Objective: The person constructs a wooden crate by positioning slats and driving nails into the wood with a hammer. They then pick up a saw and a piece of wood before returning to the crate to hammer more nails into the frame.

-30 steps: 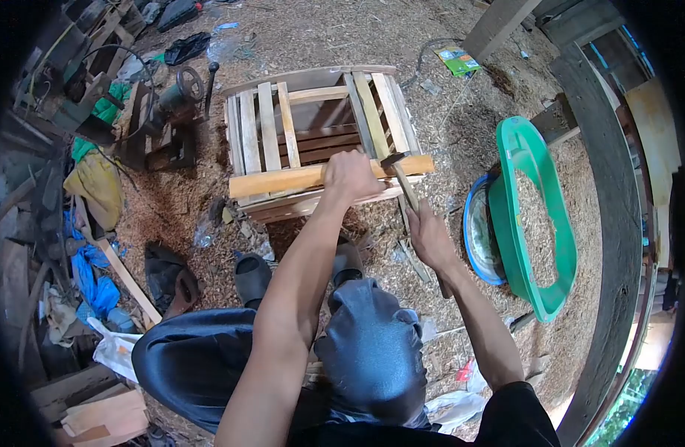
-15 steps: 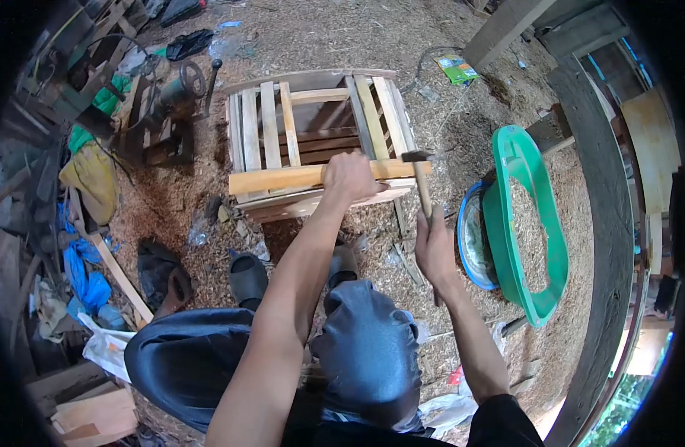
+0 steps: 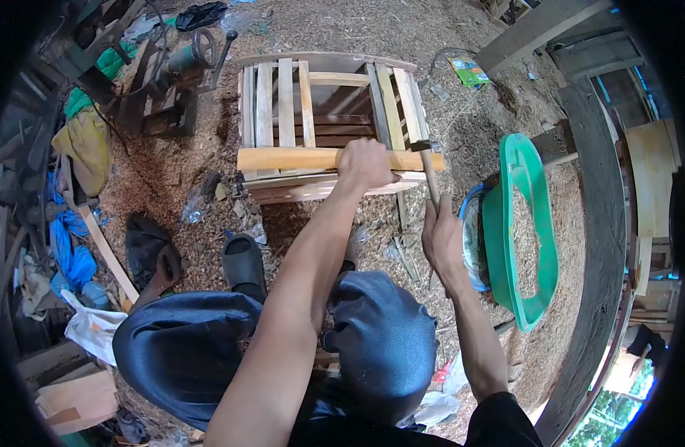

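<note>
My left hand (image 3: 365,162) is wrapped over the middle of a light wooden strip (image 3: 287,159) that lies across the near side of a slatted wooden crate (image 3: 287,112). In my right hand (image 3: 444,242) is the handle of a hammer (image 3: 430,173). Its dark head is at the right end of the strip, overlapping it in this view. Slats run from the crate's far edge toward the strip, with a wide gap in the middle that shows the inside boards.
A green plastic baby bathtub (image 3: 512,231) and a blue-rimmed basin (image 3: 473,235) stand to the right, beside a thick timber beam (image 3: 596,201). A machine with a handwheel (image 3: 202,48) is at the upper left. Wood shavings cover the ground; a sandal (image 3: 243,264) shows below the crate.
The view has shifted, so the crate sits slightly higher and to the right. My left hand stays on the strip and the hammer head remains by its right end.
</note>
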Demonstrator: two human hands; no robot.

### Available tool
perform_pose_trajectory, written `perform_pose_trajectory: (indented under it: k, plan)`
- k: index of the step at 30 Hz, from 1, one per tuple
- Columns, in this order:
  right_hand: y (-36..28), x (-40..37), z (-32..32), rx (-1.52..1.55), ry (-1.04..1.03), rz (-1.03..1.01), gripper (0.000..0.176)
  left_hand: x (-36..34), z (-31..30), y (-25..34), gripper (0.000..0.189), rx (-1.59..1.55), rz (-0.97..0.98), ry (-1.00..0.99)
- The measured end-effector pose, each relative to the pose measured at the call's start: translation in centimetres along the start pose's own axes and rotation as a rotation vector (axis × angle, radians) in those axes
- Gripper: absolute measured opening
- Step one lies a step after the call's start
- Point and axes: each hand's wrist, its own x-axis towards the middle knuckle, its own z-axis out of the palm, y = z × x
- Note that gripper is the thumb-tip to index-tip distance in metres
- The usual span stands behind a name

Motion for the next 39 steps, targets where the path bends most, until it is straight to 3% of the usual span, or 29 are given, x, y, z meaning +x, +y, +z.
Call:
perform_pose_trajectory:
  k: [4, 11, 13, 14, 21, 22, 26, 33, 39]
  plan:
    - [0.6, -0.3, 1.2, -0.140, -0.113, 0.083, 0.024, 0.0, 0.1, 0.0, 0.069, 0.013, -0.013, -0.008]
    - [-1.2, -0.5, -0.2, 0.082, 0.004, 0.058, 0.024, -0.3, -0.4, 0.2, 0.063, 0.010, -0.018, -0.042]
    - [0.4, -0.3, 1.7, -0.057, -0.104, 0.119, 0.024, -0.5, -1.5, 0.6, 0.064, 0.002, -0.071, -0.122]
    - [2.2, -0.2, 3.2, -0.020, -0.043, 0.060, 0.024, -0.5, -1.5, 0.7, 0.065, 0.021, -0.062, -0.111]
    - [-0.7, -1.1, 1.5, 0.125, 0.002, 0.128, 0.025, -0.6, -1.5, 0.9, 0.062, 0.035, -0.084, -0.091]
    - [-0.3, -0.8, 2.1, 0.076, -0.071, 0.160, 0.024, -0.4, -0.7, 0.6, 0.062, 0.034, -0.070, -0.056]
    - [0.7, -0.2, 1.4, -0.065, -0.094, 0.035, 0.021, 0.0, -0.5, 0.5, 0.066, 0.050, -0.051, -0.009]
    - [-2.1, 4.4, -5.8, 0.058, -0.102, -0.187, 0.026, -0.5, -1.0, 0.8, 0.068, 0.011, -0.083, -0.033]
    - [0.5, 5.1, -5.0, -0.172, -0.230, -0.299, 0.025, -0.4, -0.4, 0.3, 0.070, 0.002, -0.038, -0.022]
